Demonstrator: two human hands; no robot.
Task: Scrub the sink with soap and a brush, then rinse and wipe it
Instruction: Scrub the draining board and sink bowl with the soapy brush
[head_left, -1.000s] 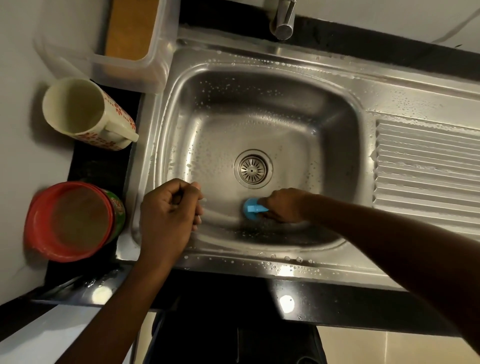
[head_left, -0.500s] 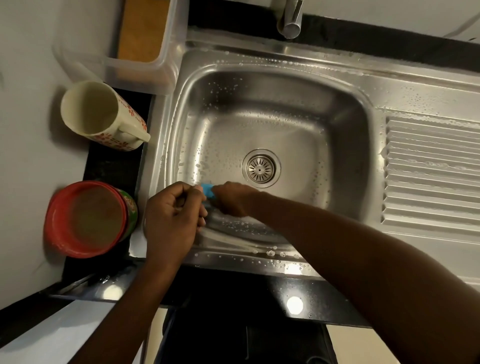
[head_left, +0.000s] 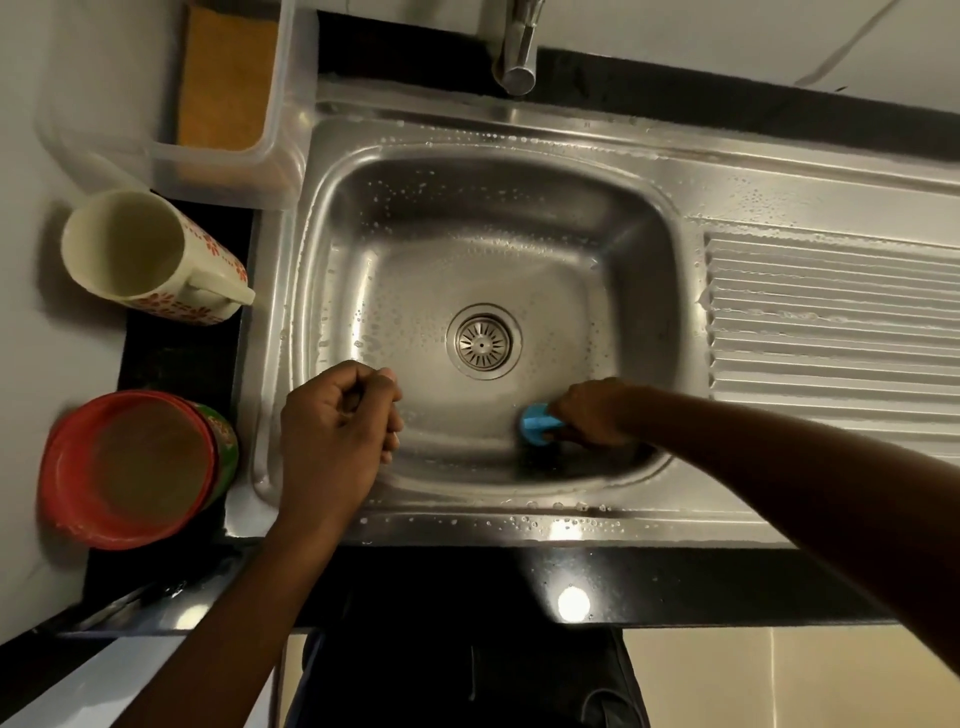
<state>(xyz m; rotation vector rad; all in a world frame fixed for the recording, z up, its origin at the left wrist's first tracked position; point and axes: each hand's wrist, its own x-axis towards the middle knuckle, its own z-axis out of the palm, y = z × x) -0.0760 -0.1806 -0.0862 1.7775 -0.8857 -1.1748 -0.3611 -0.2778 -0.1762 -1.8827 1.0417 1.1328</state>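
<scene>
Head view: steel sink (head_left: 519, 140) wet, droplets on rim and basin walls. Right hand (head_left: 589, 418) gripping blue brush (head_left: 537, 423), pressed to basin floor near front wall, right of drain (head_left: 484, 341). Left hand (head_left: 337, 431) curled into loose fist over front-left of basin, holding nothing visible. Mug (head_left: 150, 257) and red tub (head_left: 130, 467) on counter (head_left: 176, 358) at left edge. Tap (head_left: 517, 44) at back edge.
</scene>
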